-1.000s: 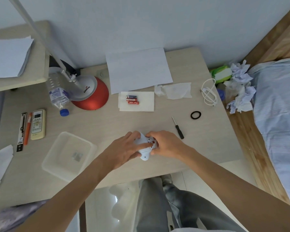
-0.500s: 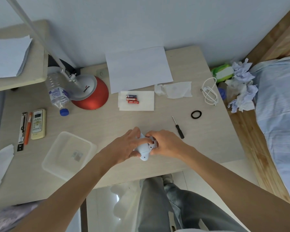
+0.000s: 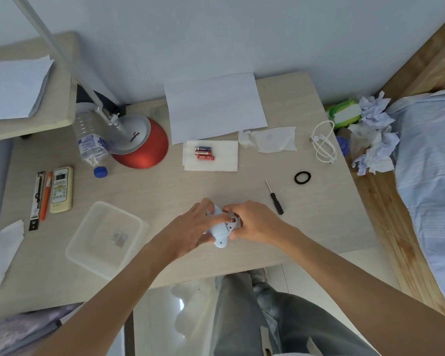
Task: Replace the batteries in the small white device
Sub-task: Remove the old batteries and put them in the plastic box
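Note:
Near the desk's front edge both hands hold the small white device (image 3: 220,233). My left hand (image 3: 190,231) wraps it from the left, one finger laid across its top. My right hand (image 3: 254,222) grips its right end, fingertips at an open recess there. Much of the device is hidden by fingers. Three red and dark batteries (image 3: 204,153) lie side by side on a white tissue (image 3: 224,160) farther back. A small black-handled screwdriver (image 3: 275,199) lies to the right of my hands.
A clear plastic tub (image 3: 106,237) sits left of my hands. A red lamp base (image 3: 141,147), water bottle (image 3: 90,142), remote (image 3: 60,189), pens, paper sheet (image 3: 213,106), black ring (image 3: 302,177) and white cable (image 3: 324,142) are farther back. A bed stands right.
My left hand's fingers have shifted on the device, one finger now lying across its top. The device stays in the same spot between both hands.

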